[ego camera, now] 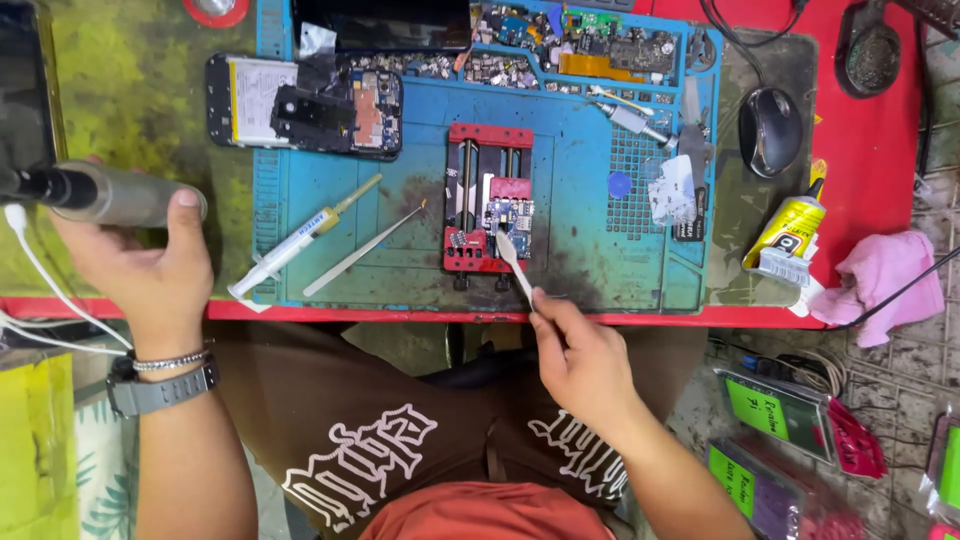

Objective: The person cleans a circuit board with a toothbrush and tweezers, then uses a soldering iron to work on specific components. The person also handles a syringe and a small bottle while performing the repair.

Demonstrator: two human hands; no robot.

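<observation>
My left hand (140, 262) grips a grey cylindrical hot-air handle (115, 194) at the left edge of the bench, well away from the board. My right hand (580, 350) holds silver tweezers (514, 262) whose tips rest on a small circuit board (505, 214). That board is clamped in a red board holder (487, 196) standing on a blue work mat (580, 250).
On the mat lie a syringe (295, 242), a second pair of tweezers (362, 252), an opened phone (305, 104) and trays of small parts (600, 45). A mouse (770, 130), a yellow glue tube (788, 232) and a pink cloth (885, 280) sit to the right.
</observation>
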